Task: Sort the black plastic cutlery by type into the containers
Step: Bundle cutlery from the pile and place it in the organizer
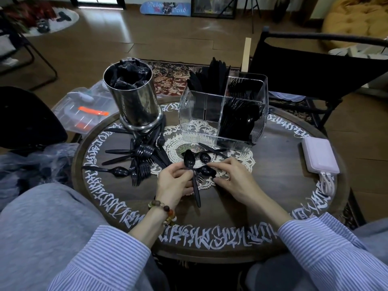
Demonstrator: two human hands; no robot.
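My left hand (174,183) holds a black plastic spoon (190,162) by its handle, bowl pointing up and away. My right hand (231,177) rests on the lace doily, its fingers pinching another black spoon (206,170); a third spoon (205,158) lies just beyond. A loose pile of black forks and knives (144,158) lies left of the doily, with one spoon (119,171) at its edge. The clear divided container (222,110) holds knives at the back left, forks at the back right and spoons at the front right. Its front left section looks empty.
A steel cylinder (134,95) stuffed with black wrappers stands at the back left of the round table (273,202). A pink power bank (320,157) with a white cable lies at the right. A black chair (315,68) stands behind, a clear plastic box (84,110) to the left.
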